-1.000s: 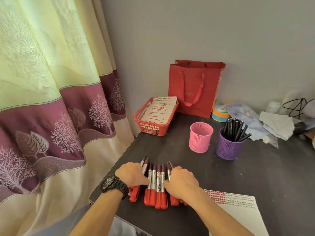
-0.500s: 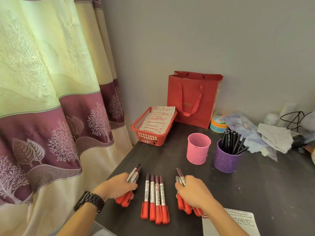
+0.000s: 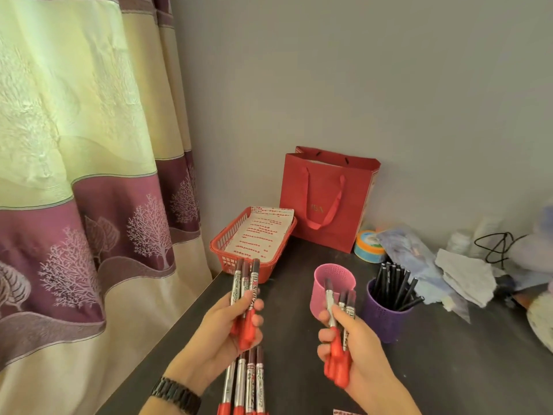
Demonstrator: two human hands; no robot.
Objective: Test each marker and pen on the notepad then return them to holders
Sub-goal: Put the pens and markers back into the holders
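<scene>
The left hand (image 3: pixel 227 327) and the right hand (image 3: pixel 356 354) are bare, and both forearms are bare down to the bottom edge of the view. A wristwatch (image 3: pixel 176 395) circles the left wrist. Its band is dark, built of glossy black links in rows that catch small glints of light, and its face is out of sight. Beyond the wristwatch, the left fingers (image 3: pixel 254 305) are bare. To the right of the wristwatch, the other wrist is bare.

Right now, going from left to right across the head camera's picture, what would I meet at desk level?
Curtain → red basket → pink holder → purple holder with black pens in it.
</scene>
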